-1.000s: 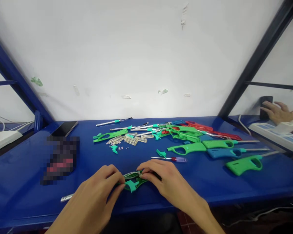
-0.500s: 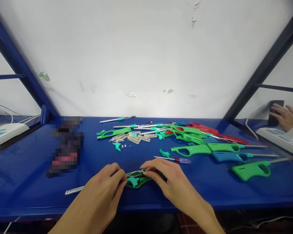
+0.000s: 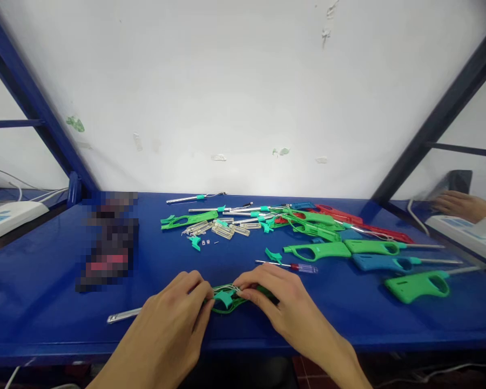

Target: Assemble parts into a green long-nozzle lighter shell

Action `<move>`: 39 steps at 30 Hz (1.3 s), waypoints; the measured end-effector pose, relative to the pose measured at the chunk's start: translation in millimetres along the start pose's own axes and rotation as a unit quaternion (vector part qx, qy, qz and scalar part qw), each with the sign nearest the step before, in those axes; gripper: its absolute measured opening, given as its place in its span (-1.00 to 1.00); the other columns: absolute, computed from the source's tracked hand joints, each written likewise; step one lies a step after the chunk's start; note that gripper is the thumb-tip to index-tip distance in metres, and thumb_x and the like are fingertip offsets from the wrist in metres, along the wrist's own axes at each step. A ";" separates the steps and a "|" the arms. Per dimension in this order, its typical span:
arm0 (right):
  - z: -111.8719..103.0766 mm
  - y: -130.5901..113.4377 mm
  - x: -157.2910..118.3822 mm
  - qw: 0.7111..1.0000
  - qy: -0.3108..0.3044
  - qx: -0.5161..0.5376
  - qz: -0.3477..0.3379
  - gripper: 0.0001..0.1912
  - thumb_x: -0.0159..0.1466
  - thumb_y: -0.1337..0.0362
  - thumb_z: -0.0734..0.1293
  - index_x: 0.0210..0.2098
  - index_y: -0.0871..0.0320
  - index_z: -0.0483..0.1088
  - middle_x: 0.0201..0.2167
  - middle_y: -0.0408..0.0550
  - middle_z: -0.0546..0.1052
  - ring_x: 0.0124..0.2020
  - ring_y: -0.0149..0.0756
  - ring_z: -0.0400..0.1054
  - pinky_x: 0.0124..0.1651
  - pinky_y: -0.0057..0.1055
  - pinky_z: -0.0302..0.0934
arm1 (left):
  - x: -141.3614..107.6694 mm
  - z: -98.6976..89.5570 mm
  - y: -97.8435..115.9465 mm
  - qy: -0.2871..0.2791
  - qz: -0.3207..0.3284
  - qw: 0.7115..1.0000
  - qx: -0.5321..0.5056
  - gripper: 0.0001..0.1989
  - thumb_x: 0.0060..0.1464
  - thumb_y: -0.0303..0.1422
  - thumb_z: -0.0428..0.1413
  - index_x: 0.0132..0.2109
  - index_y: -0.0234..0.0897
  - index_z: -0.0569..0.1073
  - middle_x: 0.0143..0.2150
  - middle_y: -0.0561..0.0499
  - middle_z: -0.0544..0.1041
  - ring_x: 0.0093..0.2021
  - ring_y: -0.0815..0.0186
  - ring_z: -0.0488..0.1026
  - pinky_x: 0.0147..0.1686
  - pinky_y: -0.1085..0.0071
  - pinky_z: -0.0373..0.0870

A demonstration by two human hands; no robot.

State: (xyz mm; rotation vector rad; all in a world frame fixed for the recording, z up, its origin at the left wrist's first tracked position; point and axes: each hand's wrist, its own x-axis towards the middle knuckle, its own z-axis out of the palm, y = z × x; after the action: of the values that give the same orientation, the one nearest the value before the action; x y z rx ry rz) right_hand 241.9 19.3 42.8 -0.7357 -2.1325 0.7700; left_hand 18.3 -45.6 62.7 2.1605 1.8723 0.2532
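Note:
An opened green long-nosed lighter (image 3: pixel 229 309) lies near the table's front edge, its inside facing up. Its silver tube (image 3: pixel 123 315) sticks out to the left from under my left hand (image 3: pixel 172 313), whose closed fingers grip the lighter's front part. A turquoise trigger (image 3: pixel 224 298) sits in the shell between my hands, with thin pale wires (image 3: pixel 225 287) running above it. My right hand (image 3: pixel 281 297) is closed over the handle end, thumb and forefinger pinched at the wires. The handle's far end is mostly hidden under that hand.
Behind my hands lie a screwdriver (image 3: pixel 303 268), a loose turquoise trigger (image 3: pixel 274 255), clear fuel tanks (image 3: pixel 222 230) and metal tubes (image 3: pixel 206 209). Several lighters (image 3: pixel 417 286) lie at the right. A blurred-out dark object (image 3: pixel 109 259) is at the left. Another person's hand (image 3: pixel 464 205) shows far right.
My hands stay on the lighter with only small finger shifts; the trigger has moved slightly right. The other person's hand at far right has shifted left and down.

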 end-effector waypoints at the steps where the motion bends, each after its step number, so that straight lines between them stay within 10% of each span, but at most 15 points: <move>1: 0.1 0.2 0.1 1.000 -0.002 0.002 -0.002 -0.85 0.48 0.38 0.41 -0.05 0.00 0.58 -0.11 -0.25 0.70 -0.11 -0.35 0.54 0.03 -0.45 0.33 | -0.1 1.0 0.2 0.005 0.002 1.000 0.002 -0.57 0.45 -0.35 -0.28 -0.13 -0.17 0.49 -0.06 -0.06 0.48 -0.07 0.11 0.47 -0.02 0.02 0.45; 39: 2.0 5.5 -1.1 0.998 0.008 0.051 -0.027 -0.84 0.35 0.49 0.50 -0.22 0.08 0.63 -0.30 -0.22 0.64 -0.31 -0.45 0.52 -0.18 -0.63 0.37 | 11.1 13.1 -5.6 0.139 0.162 0.971 0.110 -0.79 0.24 -0.63 0.19 -0.24 -0.20 0.49 -0.29 0.10 0.51 -0.32 0.22 0.47 -0.37 0.29 0.26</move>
State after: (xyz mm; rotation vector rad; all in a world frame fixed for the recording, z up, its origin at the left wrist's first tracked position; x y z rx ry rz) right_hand 242.3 21.6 37.4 -0.6267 -2.0740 0.8350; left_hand 18.7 -35.1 48.1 2.7072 1.7421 0.4524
